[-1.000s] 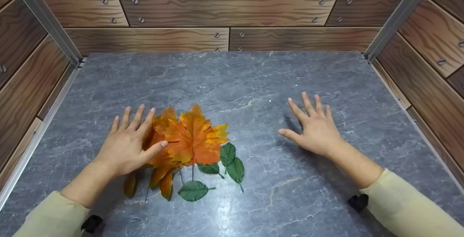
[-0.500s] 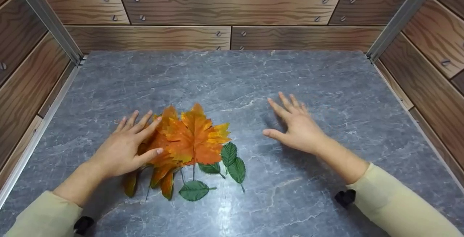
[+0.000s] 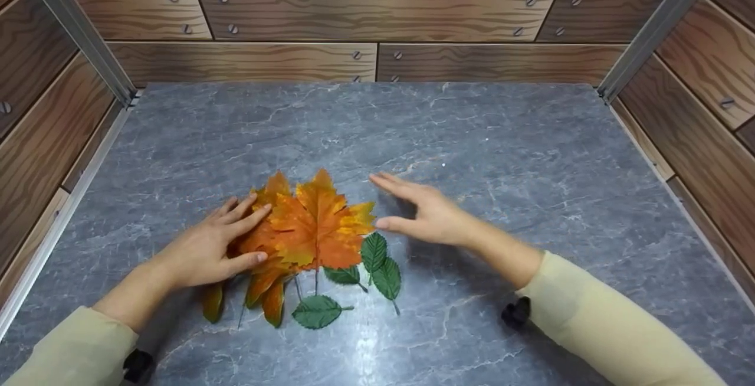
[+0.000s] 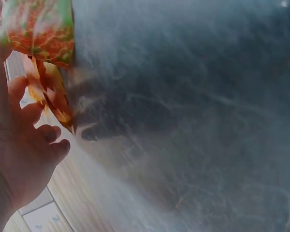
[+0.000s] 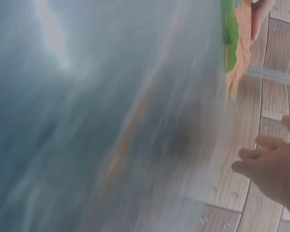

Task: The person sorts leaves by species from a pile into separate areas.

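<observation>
Several orange maple leaves (image 3: 318,229) lie overlapped left of centre in the head view. My left hand (image 3: 203,247) lies over their left side, fingers loosely bent; its wrist view shows the fingers beside a red-and-green leaf (image 4: 43,36). Whether those fingertips press down cannot be told. Just right of the pile, my right hand (image 3: 433,215) hovers with straight fingers and the thumb apart, holding nothing. Small green leaves (image 3: 317,312) are scattered along the pile's lower right edge. Part of the leaves is hidden beneath my left hand.
The grey marbled tabletop (image 3: 501,120) extends behind and to the right of the leaves. Wood-patterned walls (image 3: 377,11) enclose the back and sides, with metal corner posts (image 3: 74,32). A black wrist device (image 3: 516,313) sits by the right cuff.
My right hand has swung left, from the right side of the table to the pile's edge, turning side-on. My left hand has shifted slightly and settled lower over the leaves, which stay put.
</observation>
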